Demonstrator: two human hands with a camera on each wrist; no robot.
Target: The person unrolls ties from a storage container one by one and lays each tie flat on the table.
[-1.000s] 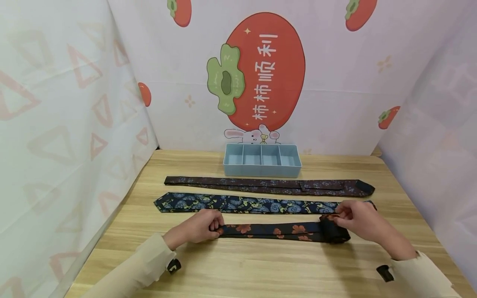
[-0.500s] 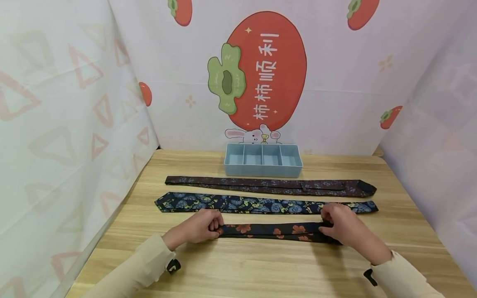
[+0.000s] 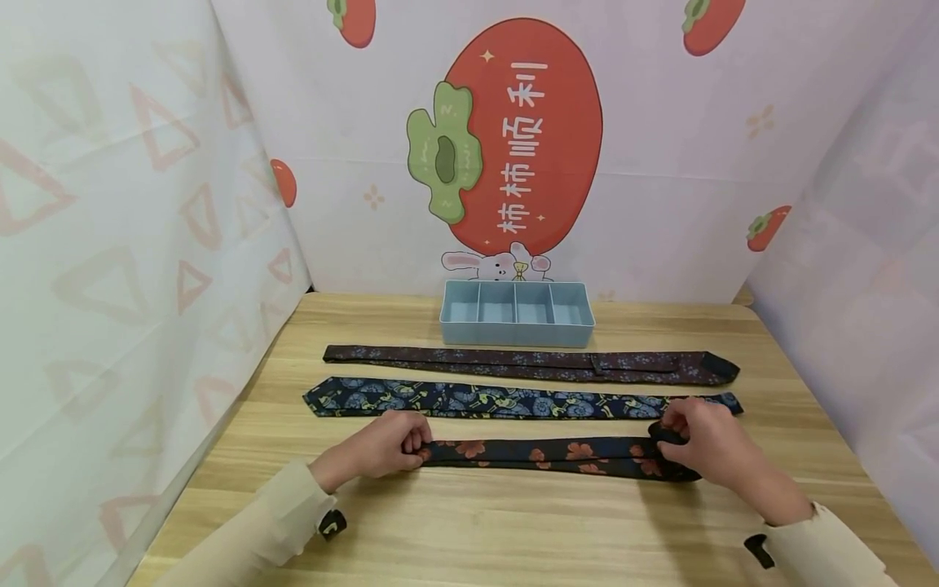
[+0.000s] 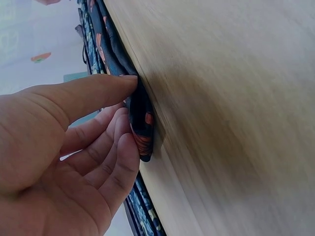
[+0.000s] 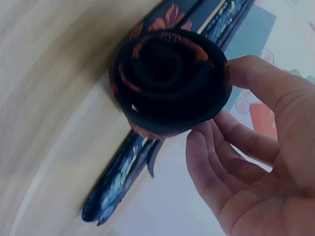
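A dark necktie with orange flowers (image 3: 539, 452) stretches between the two hands on the table, its right end wound into a roll. At its left end, my left hand (image 3: 385, 444) pinches the fabric between thumb and fingers; the left wrist view shows the folded tip (image 4: 143, 142) poking past the fingers. My right hand (image 3: 707, 440) holds the coiled part, thumb on one side and fingers on the other. Seen end-on in the right wrist view, the roll (image 5: 172, 110) has loose, open spirals.
Behind it lie a navy necktie with blue and yellow figures (image 3: 513, 403) and a maroon necktie with small blue flowers (image 3: 469, 359), both stretched flat. A pale blue box with several compartments (image 3: 517, 335) stands at the back of the wooden table (image 3: 499, 530), before a printed cloth.
My right hand went left over the roll, then came back right. The left hand and the flat stretch of the flowered necktie have shifted slightly left.
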